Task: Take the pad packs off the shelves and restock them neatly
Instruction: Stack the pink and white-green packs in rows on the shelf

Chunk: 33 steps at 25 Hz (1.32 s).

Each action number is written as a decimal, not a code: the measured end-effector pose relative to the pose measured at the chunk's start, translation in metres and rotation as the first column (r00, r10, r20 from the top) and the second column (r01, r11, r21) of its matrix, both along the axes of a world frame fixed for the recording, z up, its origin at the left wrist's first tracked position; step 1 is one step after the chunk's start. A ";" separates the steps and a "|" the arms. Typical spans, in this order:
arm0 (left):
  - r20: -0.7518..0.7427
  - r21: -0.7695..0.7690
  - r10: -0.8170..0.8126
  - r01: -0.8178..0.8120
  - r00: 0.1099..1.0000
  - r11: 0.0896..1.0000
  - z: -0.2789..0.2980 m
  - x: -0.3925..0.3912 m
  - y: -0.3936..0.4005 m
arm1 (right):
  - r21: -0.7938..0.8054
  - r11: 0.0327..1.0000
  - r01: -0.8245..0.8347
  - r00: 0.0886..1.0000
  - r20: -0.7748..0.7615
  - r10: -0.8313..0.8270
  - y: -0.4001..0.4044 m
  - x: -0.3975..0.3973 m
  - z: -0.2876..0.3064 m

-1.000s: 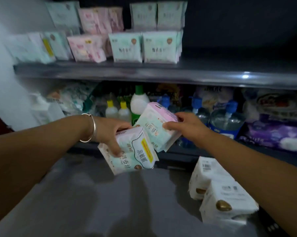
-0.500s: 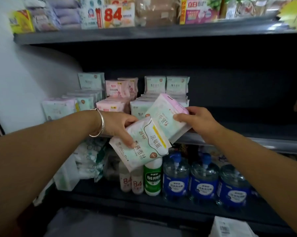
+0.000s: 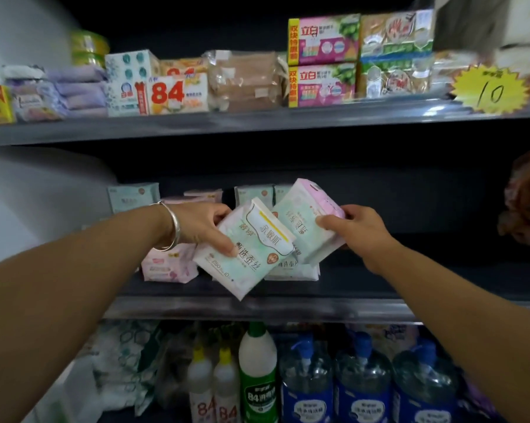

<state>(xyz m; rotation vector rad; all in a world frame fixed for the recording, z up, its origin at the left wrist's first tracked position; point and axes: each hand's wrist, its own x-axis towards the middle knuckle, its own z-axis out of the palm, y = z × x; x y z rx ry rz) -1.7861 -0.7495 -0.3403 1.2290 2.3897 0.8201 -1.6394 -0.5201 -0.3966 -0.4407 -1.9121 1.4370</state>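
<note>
1. The step in hand, as I judge it, is to put two pad packs back on the middle shelf (image 3: 257,309). The left hand (image 3: 201,222) grips the mint-green pad pack (image 3: 245,254), with the thumb on its printed face and the other fingers behind it. The right hand (image 3: 356,228) grips the pink-edged pad pack (image 3: 306,218) at its right end.
2. To do it well, I would set down one pack at a time, turned upright with the print facing out. The bare part of the shelf, right of the stock, seems the good place.
3. The edges should line up with the green packs on the shelf (image 3: 291,267) just below the hands, and the pink packs (image 3: 169,265) at the left should stay separate.
4. Both held packs are tilted in the air, near the shelf front, and they overlap a little.
5. The packs look soft and flat in smooth plastic wrap, so a light grip is enough.
</note>
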 end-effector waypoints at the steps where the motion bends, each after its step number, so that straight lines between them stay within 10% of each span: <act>1: -0.001 0.018 0.007 -0.006 1.000 1.000 0.004 -0.006 0.003 | 0.003 1.000 0.013 1.000 -0.009 -0.013 0.003 -0.006 0.003; 17: -0.029 0.455 0.264 -0.222 0.964 0.862 0.015 -0.116 0.081 | -0.184 0.980 0.079 0.992 -0.078 -0.095 0.038 -0.118 0.028; 29: -0.362 0.441 0.413 -0.237 0.836 0.866 -0.012 -0.147 0.125 | -0.363 0.921 0.139 0.988 -0.017 -0.155 0.055 -0.147 0.017; 33: -0.277 0.399 0.239 -0.115 0.931 0.910 -0.015 -0.142 0.131 | -0.381 0.900 0.209 0.977 0.038 -0.211 0.060 -0.151 0.014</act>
